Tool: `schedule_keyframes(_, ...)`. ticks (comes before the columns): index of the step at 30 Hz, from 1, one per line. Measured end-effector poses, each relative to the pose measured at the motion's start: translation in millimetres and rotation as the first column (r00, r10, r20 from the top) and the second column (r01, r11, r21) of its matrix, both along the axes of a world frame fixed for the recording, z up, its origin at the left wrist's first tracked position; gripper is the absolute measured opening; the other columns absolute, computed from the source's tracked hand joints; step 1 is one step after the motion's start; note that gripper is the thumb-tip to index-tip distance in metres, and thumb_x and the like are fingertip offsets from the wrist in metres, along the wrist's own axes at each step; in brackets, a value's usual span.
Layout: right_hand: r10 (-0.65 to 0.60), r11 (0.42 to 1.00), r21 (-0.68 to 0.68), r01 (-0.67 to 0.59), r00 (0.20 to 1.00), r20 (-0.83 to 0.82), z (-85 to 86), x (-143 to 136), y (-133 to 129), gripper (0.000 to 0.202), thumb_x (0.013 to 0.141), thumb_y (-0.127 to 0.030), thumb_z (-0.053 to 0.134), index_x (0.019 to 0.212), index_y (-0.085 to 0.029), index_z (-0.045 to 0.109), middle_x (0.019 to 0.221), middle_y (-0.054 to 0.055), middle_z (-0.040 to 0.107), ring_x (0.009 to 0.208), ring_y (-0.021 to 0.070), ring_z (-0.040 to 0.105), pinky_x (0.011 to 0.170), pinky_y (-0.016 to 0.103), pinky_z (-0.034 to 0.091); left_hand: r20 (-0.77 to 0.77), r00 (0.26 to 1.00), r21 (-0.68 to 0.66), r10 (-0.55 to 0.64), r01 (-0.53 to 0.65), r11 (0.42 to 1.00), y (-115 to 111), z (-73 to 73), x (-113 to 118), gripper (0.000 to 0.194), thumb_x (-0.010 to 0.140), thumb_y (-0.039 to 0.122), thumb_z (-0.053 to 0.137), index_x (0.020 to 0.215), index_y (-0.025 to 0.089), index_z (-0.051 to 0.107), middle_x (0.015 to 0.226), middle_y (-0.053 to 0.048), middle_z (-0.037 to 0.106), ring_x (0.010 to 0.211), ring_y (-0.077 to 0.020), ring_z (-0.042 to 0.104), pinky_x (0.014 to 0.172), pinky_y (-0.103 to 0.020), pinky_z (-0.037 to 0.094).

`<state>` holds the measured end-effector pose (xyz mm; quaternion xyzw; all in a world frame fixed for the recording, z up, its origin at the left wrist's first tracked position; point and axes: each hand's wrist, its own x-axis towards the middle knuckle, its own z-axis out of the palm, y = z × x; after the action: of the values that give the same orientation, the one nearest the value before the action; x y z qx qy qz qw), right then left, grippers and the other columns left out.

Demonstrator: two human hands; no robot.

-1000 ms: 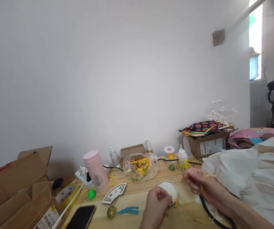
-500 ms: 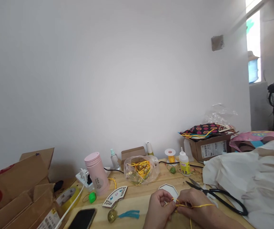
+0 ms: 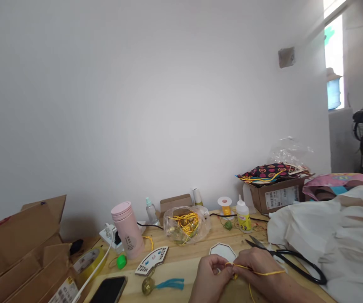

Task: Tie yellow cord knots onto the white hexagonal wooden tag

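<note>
Head view: both hands meet at the front of the wooden surface (image 3: pixel 171 256), close together over a yellow cord (image 3: pixel 268 273). The left hand (image 3: pixel 209 280) pinches the cord between thumb and forefinger, its grip narrow. The right hand (image 3: pixel 258 269) pinches it too, fingertips almost touching those of the left, and one strand runs out across the back of the right hand while another hangs down below it. A white octagonal plaque (image 3: pixel 223 252) lies just beyond the fingers, its near part hidden by them. Black-handled scissors (image 3: pixel 290 257) lie beside the right hand, blades parted, partly against a white cloth (image 3: pixel 329 235). Behind the plaque stand a glue bottle (image 3: pixel 243 218) and a spool of yellow cord (image 3: pixel 225 206). On the left hand's side lie a fan-shaped plaque (image 3: pixel 152 261) and a blue tassel (image 3: pixel 170 283) with a gold-coloured bell (image 3: pixel 148 285).
</note>
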<state>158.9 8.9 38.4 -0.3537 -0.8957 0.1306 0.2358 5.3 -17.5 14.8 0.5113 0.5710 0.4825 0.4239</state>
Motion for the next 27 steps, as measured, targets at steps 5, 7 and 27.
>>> schedule_keyframes(5,0.009,1.000,-0.016,-0.009,1.000,-0.012,0.5,0.5,0.6,0.027,0.079,-0.030,0.042,0.065,-0.021,0.064,0.062,0.000,0.063,0.058,0.0123,0.054,0.050,0.019,0.030,-0.055,0.998,-0.052,-0.018,0.015,0.999,-0.5,0.7,-2.1,0.027,0.051,0.037,0.065,0.062,0.012,0.062,0.058,-0.002,0.060,0.057,-0.0129,0.051,0.055,-0.022,0.037)
schedule_keyframes(7,0.011,1.000,-0.023,-0.011,1.000,-0.010,0.6,1.0,0.8,0.027,0.079,-0.031,0.042,0.066,-0.021,0.063,0.062,0.000,0.064,0.058,0.0125,0.054,0.050,0.019,0.030,-0.077,0.997,-0.043,-0.018,0.015,0.999,-1.4,0.9,-2.6,0.027,0.053,0.037,0.064,0.063,0.012,0.062,0.058,-0.001,0.060,0.058,-0.0132,0.051,0.055,-0.022,0.037)
schedule_keyframes(27,-0.002,0.994,-0.103,-0.030,0.954,-0.300,-1.0,-1.2,3.8,0.035,0.082,-0.037,0.032,0.067,-0.021,0.058,0.061,-0.001,0.056,0.060,0.0133,0.049,0.056,0.022,0.034,-0.041,0.996,-0.012,-0.082,0.081,0.997,0.2,5.6,-4.2,0.032,0.060,0.038,0.058,0.068,0.006,0.063,0.052,0.000,0.052,0.049,-0.0073,0.037,0.048,-0.019,0.028)
